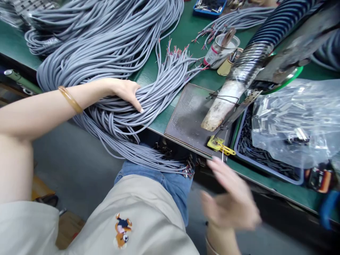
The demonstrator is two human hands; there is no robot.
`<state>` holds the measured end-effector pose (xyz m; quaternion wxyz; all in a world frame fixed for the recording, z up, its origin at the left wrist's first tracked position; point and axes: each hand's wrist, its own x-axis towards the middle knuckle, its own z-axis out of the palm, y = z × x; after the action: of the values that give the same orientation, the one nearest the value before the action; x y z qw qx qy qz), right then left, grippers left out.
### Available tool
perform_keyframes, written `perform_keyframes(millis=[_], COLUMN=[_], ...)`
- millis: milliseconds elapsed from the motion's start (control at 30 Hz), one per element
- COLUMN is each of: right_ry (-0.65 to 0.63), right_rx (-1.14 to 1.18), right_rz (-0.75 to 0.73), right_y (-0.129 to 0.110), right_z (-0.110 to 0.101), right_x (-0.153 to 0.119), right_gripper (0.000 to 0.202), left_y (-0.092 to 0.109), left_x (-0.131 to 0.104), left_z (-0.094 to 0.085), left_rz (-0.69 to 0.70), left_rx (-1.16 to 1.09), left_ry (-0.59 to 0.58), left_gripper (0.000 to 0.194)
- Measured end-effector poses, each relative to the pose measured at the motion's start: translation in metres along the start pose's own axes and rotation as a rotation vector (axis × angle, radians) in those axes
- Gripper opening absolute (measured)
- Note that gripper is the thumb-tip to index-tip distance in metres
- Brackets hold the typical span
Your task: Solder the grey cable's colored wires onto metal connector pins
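Note:
My left hand (124,91) reaches over a thick bundle of grey cables (162,83) on the bench edge. Its thumb presses along the near side, and the other fingers are partly hidden at the bundle. Bare coloured wire ends (177,53) fan out at the far end of these cables. More grey cables (143,156) hang over the edge onto my lap, with small metal connectors (188,170) at their ends. My right hand (231,198), blurred by motion, is in the air in front of the bench, thumb and fingers apart, holding nothing.
A black ribbed hose (278,26) ends above a dark metal plate (183,113). A yellow clip-like piece (220,145) lies at the plate's edge. A blue tray (268,170) holds black pieces, with a clear plastic bag (300,117) over it. A plastic cup (225,44) stands behind.

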<state>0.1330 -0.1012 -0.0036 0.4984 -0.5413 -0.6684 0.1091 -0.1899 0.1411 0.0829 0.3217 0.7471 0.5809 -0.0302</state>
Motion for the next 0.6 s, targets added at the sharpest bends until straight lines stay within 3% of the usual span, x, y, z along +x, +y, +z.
perform_keyframes(millis=[33, 100, 200, 300, 367, 433, 600], right_ry=[-0.074, -0.216, -0.380, -0.440, -0.399, -0.286, -0.026], right_rx=[0.042, 0.106, 0.261, 0.481, 0.627, 0.717, 0.850], right_rz=[-0.156, -0.203, -0.020, 0.196, 0.349, 0.490, 0.524], right_y=[-0.013, -0.036, -0.049, -0.041, -0.032, -0.026, -0.032], right_z=[0.017, 0.053, 0.098, 0.128, 0.145, 0.160, 0.184], right_x=[0.001, 0.010, 0.035, 0.070, 0.094, 0.117, 0.141], right_gripper=[0.050, 0.052, 0.048, 0.067, 0.082, 0.081, 0.066], left_y=[0.002, 0.006, 0.011, 0.014, 0.016, 0.019, 0.018], left_x=[-0.001, -0.004, -0.009, -0.018, -0.029, -0.045, -0.097], left_z=[0.001, 0.001, -0.006, -0.022, -0.030, -0.032, -0.009], left_rz=[-0.018, -0.034, -0.039, -0.027, -0.018, 0.020, 0.237], left_rx=[0.058, 0.119, 0.069, -0.042, -0.080, -0.074, 0.225], left_ry=[0.029, 0.095, 0.111, 0.116, 0.119, 0.113, 0.155], left_gripper=[0.050, 0.046, 0.037, 0.033, 0.032, 0.028, 0.017])
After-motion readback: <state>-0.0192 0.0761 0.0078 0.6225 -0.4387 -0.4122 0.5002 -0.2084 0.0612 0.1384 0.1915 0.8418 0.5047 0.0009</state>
